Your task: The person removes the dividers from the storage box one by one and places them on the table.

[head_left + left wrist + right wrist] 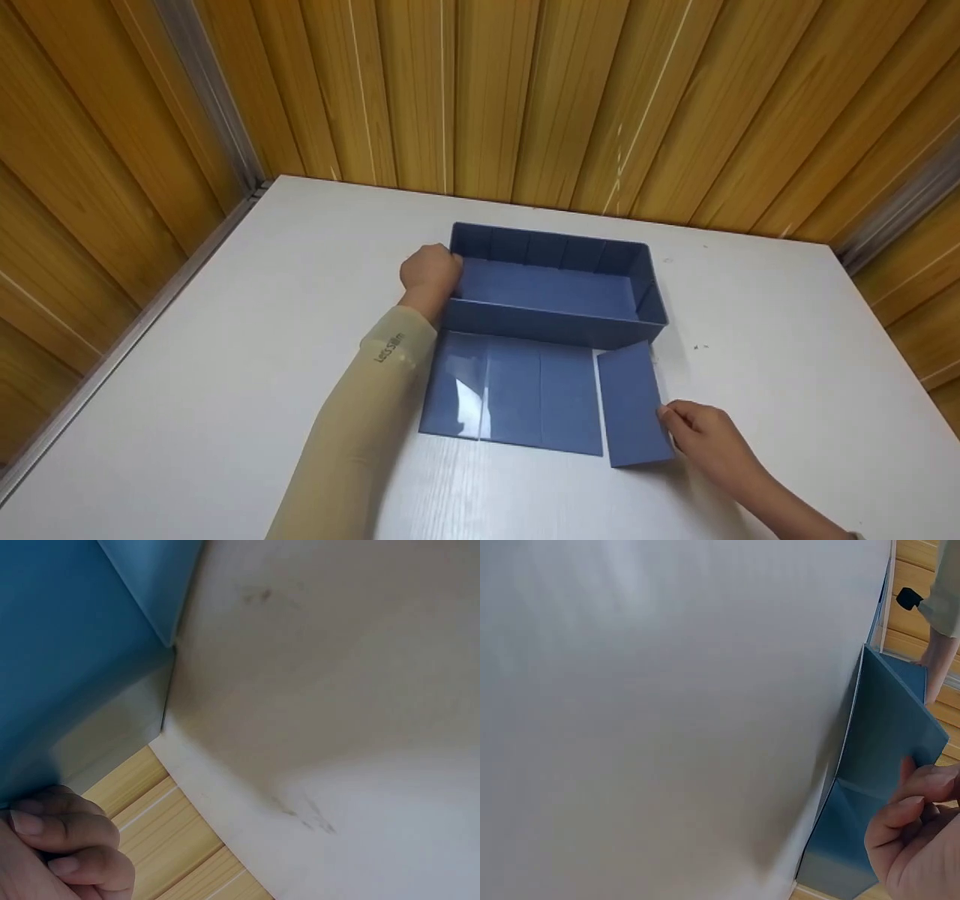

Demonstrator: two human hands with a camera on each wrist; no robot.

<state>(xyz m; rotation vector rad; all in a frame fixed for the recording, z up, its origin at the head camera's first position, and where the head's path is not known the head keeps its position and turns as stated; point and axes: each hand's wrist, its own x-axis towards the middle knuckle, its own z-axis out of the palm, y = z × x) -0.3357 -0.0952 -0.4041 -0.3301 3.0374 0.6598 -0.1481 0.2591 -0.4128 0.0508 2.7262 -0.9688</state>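
Observation:
A long blue plastic bin [555, 322] stands on the white table, its inside bare. My left hand [432, 271] grips the bin's left end wall, with curled fingers [75, 825] showing in the left wrist view. My right hand [701, 433] pinches the right edge of a thin blue rectangular panel [636, 409]. That panel is tilted up off the table in front of the bin's right end; the right wrist view shows its underside [889, 716]. Three similar flat panels [571, 397] lie side by side just left of it, the leftmost catching a bright glare.
The white table [225, 360] extends on both sides of the bin. Behind it rises a wood-patterned panel wall [487, 97], with metal frame posts [214, 97] at the corners. Small dark marks [701, 347] spot the tabletop right of the bin.

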